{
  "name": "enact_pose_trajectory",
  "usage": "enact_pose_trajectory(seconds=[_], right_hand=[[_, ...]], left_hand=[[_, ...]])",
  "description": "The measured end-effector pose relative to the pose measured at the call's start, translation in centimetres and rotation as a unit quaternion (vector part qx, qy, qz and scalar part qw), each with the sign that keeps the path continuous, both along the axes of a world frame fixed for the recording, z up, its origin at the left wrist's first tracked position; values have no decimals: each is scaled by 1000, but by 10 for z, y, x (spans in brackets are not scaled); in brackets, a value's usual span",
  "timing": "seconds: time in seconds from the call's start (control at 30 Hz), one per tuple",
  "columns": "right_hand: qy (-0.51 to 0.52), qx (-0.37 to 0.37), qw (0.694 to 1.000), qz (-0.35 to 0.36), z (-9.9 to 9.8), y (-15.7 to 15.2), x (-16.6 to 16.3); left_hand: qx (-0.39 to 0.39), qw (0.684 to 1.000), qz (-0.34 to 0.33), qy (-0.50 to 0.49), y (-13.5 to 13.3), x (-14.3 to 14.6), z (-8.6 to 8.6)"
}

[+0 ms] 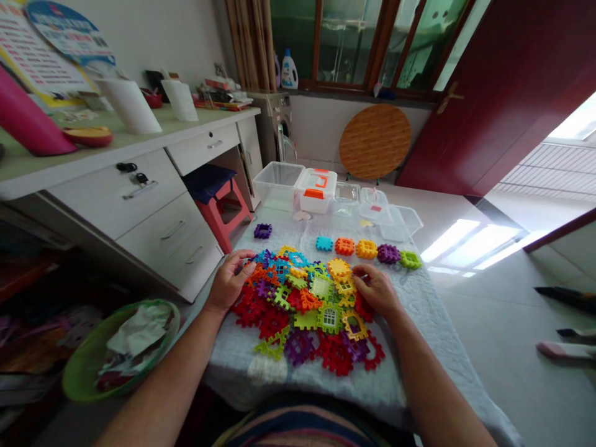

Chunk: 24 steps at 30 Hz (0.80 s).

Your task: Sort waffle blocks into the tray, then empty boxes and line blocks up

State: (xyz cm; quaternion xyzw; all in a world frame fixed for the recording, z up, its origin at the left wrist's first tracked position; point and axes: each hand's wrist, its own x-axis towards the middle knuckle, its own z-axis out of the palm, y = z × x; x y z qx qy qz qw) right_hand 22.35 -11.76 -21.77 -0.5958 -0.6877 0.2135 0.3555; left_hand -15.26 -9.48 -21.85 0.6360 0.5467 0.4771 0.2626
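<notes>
A heap of colourful plastic interlocking blocks (310, 301) with notched edges lies in front of me. My left hand (231, 282) is at the heap's left edge, thumb and forefinger apart, fingertips touching blue blocks (279, 268). On the right side, my right hand (378, 290) has its fingers slightly bent and apart against yellow blocks (345, 288); its far fingertips are partly hidden. Beyond the heap stands a row of small assembled blocks: light blue (324, 243), orange (344, 246), yellow (366, 249), purple (388, 254) and green (410, 259). A dark purple block (263, 231) sits apart at the left.
The cloth-covered table (433, 335) carries clear plastic bins (279, 180) and an orange-latched box (317, 192) at its far end. A red stool (223, 214) and a green basket (77, 372) stand left, beside a white desk (112, 205).
</notes>
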Motion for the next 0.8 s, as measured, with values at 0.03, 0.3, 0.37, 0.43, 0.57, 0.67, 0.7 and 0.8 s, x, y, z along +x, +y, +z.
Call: enact_pose_trajectory(seconds=[0.03, 0.3, 0.37, 0.43, 0.57, 0.67, 0.7, 0.8], right_hand=[[7, -3, 1000, -3, 0, 0, 0], [27, -17, 999, -15, -2, 2, 2], [29, -16, 999, -13, -4, 3, 3], [27, -16, 999, -12, -5, 3, 4], [22, -13, 1000, -10, -6, 4, 5], [21, -11, 1000, -5, -7, 4, 5], [21, -11, 1000, -4, -7, 4, 5], [23, -11, 1000, -3, -7, 4, 5]], left_hand=[[24, 999, 1, 36, -1, 1, 4], [41, 944, -195, 263, 16, 32, 48], [1, 932, -221, 287, 24, 39, 51], [-28, 933, -232, 275, 28, 43, 51], [-75, 955, -218, 189, 31, 42, 51], [-99, 968, -180, 145, 32, 43, 52], [-99, 971, -168, 139, 32, 45, 53], [-83, 976, -152, 129, 30, 52, 60]])
